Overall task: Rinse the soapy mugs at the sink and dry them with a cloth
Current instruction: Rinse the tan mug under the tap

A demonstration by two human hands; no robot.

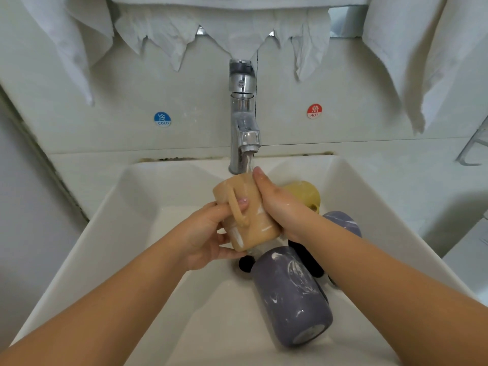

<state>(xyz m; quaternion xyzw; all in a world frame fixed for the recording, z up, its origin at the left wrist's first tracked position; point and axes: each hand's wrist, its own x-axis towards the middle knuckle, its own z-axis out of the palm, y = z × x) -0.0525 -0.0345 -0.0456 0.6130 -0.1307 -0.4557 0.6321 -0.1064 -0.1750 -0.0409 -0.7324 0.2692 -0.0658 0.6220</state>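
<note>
A soapy tan mug [248,196] is held tilted under the running chrome tap [243,114], its handle facing me. My left hand [208,233] grips it from below, thumb through the handle. My right hand [277,204] wraps round its right side. In the white sink [132,233] lie a grey-purple mug [290,297] with soap streaks, a second grey-purple mug [343,220] behind my right forearm, and a yellow mug [303,191] at the back. A black mug [303,254] shows partly between them.
White cloths [224,30] hang along the wall above the tap, with more at the left [71,35] and right [422,48]. Cold [162,119] and hot [314,111] stickers flank the tap. A metal rack [472,146] stands at the right edge.
</note>
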